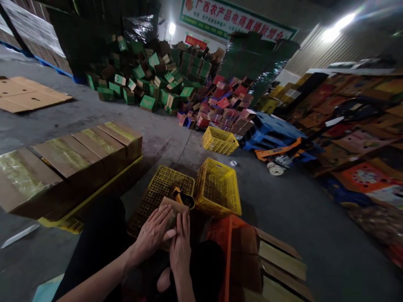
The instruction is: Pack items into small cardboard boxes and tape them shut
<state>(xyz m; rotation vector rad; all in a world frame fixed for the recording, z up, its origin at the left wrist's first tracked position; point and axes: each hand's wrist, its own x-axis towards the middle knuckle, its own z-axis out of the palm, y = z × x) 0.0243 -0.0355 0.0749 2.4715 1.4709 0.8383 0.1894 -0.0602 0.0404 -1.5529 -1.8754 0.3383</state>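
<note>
My left hand (153,232) lies flat with fingers stretched out on a small brown cardboard box (171,206) in my lap. Beside it my right hand (180,245) also presses flat on the box, fingers straight and together. Just beyond the box a tape dispenser (182,197) with a yellow and black body rests on an overturned yellow plastic crate (157,191). Both hands touch the box and neither grips anything.
An upright yellow crate (217,186) stands to the right, an orange crate (225,247) with flat cardboard (280,260) beside it. Taped brown boxes (69,159) sit on a pallet at left. Piles of green boxes (147,79) and red boxes (225,105) lie behind, with blue pallets (273,130).
</note>
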